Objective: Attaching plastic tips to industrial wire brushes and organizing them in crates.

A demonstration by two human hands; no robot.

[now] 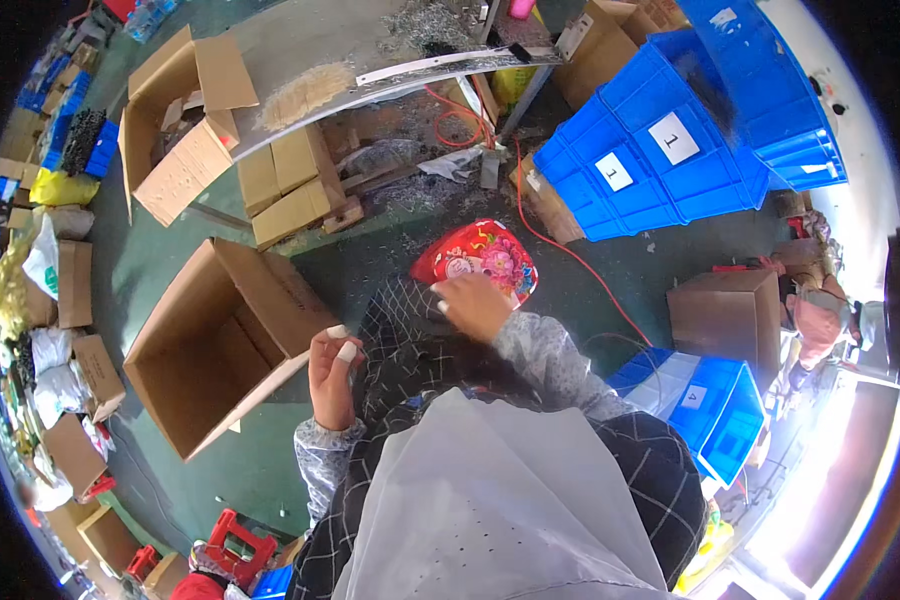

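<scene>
My left hand (pixel 332 380) is raised beside the dark checked cloth (pixel 395 335) over my lap, near a large box. Its fingers are curled, with white coverings on the thumb and a fingertip; anything pinched there is too small to make out. My right hand (pixel 478 305) is over the other side of the cloth, palm down with its fingers stretched toward the left and a white covering on one fingertip. Just beyond it lies a rounded red thing with a flower print (pixel 482 252), partly hidden by this hand. Grey patterned sleeves cover both forearms.
A large open cardboard box (pixel 185 345) stands at my left. Ahead is a metal-edged worktable (pixel 315 60) with another open box (pixel 180 130). Stacked blue crates (pixel 650 140) stand far right, a blue crate (pixel 715 405) nearer. An orange hose (pixel 580 262) crosses the green floor.
</scene>
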